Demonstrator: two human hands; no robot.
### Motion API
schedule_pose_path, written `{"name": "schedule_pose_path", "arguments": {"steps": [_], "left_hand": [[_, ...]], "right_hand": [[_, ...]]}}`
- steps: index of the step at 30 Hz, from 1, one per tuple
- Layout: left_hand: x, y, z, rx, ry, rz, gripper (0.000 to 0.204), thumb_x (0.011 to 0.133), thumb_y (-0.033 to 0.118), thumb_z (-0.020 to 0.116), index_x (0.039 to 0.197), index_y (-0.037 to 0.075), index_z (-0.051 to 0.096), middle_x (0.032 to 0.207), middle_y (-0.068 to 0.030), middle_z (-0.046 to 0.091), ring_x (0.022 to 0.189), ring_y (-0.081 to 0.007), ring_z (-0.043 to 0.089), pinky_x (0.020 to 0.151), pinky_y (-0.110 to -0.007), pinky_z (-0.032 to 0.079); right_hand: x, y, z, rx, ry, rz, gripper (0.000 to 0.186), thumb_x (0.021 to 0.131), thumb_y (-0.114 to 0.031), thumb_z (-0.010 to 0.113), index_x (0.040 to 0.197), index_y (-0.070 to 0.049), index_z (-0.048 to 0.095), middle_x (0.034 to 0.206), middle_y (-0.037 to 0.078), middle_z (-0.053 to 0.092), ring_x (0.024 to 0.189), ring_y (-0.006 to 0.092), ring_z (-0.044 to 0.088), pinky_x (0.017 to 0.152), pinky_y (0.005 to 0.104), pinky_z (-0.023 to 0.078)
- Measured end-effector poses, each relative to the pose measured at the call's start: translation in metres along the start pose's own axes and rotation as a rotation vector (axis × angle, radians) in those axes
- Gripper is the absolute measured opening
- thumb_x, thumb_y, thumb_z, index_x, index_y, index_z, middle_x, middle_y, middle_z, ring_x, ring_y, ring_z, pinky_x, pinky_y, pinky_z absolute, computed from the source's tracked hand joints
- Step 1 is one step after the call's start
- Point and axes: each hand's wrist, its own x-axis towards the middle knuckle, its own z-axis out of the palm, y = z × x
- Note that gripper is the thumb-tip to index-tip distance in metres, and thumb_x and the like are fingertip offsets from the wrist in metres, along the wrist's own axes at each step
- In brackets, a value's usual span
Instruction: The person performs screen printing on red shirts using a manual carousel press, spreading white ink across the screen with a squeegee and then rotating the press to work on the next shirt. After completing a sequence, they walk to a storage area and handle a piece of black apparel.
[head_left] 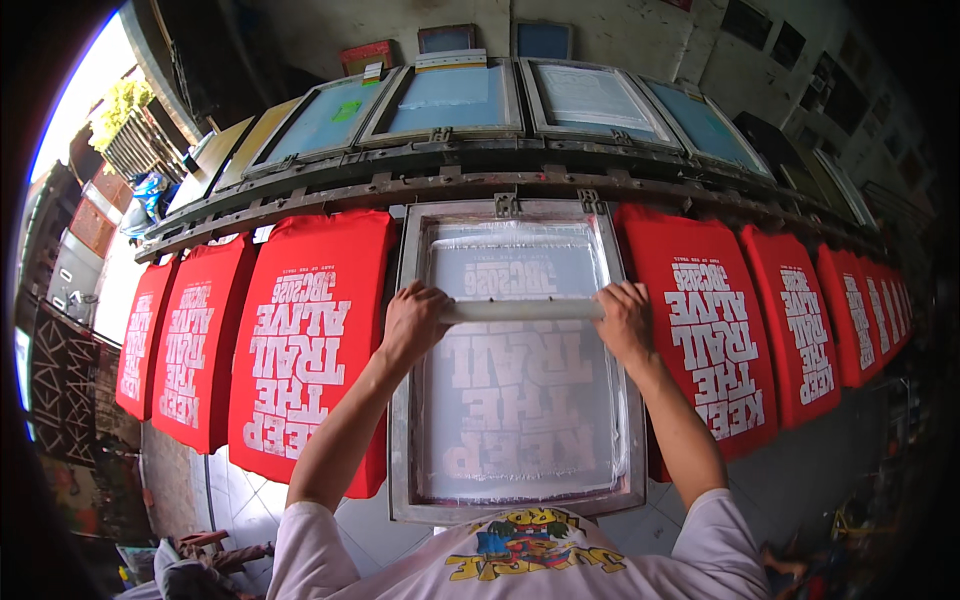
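Note:
A long pale squeegee (522, 310) lies crosswise over the upper part of a framed printing screen (408, 420). My left hand (415, 322) is wrapped round its left end, and my right hand (626, 318) grips the right end. The screen lies flat in front of me, held at its far edge by metal hinge clamps (548, 204). Through its mesh, pale block lettering shows faintly. White ink (520, 241) is smeared along the mesh's far edge. What lies under the screen is mostly hidden.
Red shirts with white print stand left (312, 350) and right (700, 340) of the screen, several in a row. Behind a dark metal rail (350, 192), more screens (447, 98) lean upright. A tiled floor (372, 530) shows below the shirts.

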Motion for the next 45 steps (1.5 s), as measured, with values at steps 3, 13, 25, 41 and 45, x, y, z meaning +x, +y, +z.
{"name": "schedule_pose_path", "arguments": {"steps": [3, 13, 25, 41, 45], "left_hand": [[0.072, -0.044, 0.018, 0.032, 0.031, 0.024, 0.025, 0.074, 0.029, 0.087, 0.088, 0.012, 0.076, 0.09, -0.0036, 0.075, 0.095, -0.0258, 0.067, 0.085, -0.039, 0.055], [0.144, -0.121, 0.088, 0.106, -0.011, -0.022, 0.035, 0.074, 0.039, 0.087, 0.092, 0.011, 0.078, 0.094, -0.009, 0.076, 0.102, -0.0306, 0.068, 0.093, -0.042, 0.055], [-0.008, -0.014, 0.037, -0.023, -0.017, -0.02, 0.021, 0.071, 0.018, 0.086, 0.09, 0.015, 0.077, 0.092, -0.0007, 0.072, 0.09, -0.0255, 0.066, 0.081, -0.038, 0.057], [-0.286, 0.169, -0.028, -0.1, -0.033, -0.158, 0.053, 0.056, 0.017, 0.085, 0.109, 0.012, 0.077, 0.115, 0.0037, 0.074, 0.088, -0.0196, 0.061, 0.08, -0.034, 0.051], [-0.269, 0.164, -0.039, -0.124, -0.077, -0.162, 0.05, 0.055, 0.013, 0.084, 0.105, 0.013, 0.077, 0.109, 0.0044, 0.074, 0.086, -0.0205, 0.061, 0.079, -0.034, 0.052]], "right_hand": [[0.071, 0.032, 0.038, -0.053, 0.008, -0.006, 0.025, 0.073, -0.01, 0.083, 0.095, -0.008, 0.071, 0.101, 0.007, 0.072, 0.102, 0.0262, 0.065, 0.091, 0.0407, 0.044], [0.143, 0.064, 0.107, -0.069, -0.022, 0.04, 0.029, 0.075, -0.02, 0.086, 0.1, -0.01, 0.075, 0.104, 0.006, 0.073, 0.108, 0.0255, 0.065, 0.095, 0.0428, 0.044], [-0.016, 0.003, 0.036, 0.01, -0.022, 0.011, 0.005, 0.082, -0.003, 0.065, 0.084, -0.007, 0.067, 0.086, 0.008, 0.067, 0.09, 0.0284, 0.065, 0.084, 0.0406, 0.046], [-0.287, -0.125, -0.075, 0.061, -0.028, 0.076, 0.007, 0.085, -0.004, 0.067, 0.091, -0.004, 0.07, 0.097, 0.007, 0.072, 0.081, 0.0255, 0.065, 0.083, 0.0408, 0.046], [-0.271, -0.122, -0.08, 0.108, -0.051, 0.077, 0.008, 0.082, -0.002, 0.068, 0.089, -0.004, 0.068, 0.091, 0.008, 0.069, 0.082, 0.027, 0.064, 0.08, 0.0421, 0.046]]}}
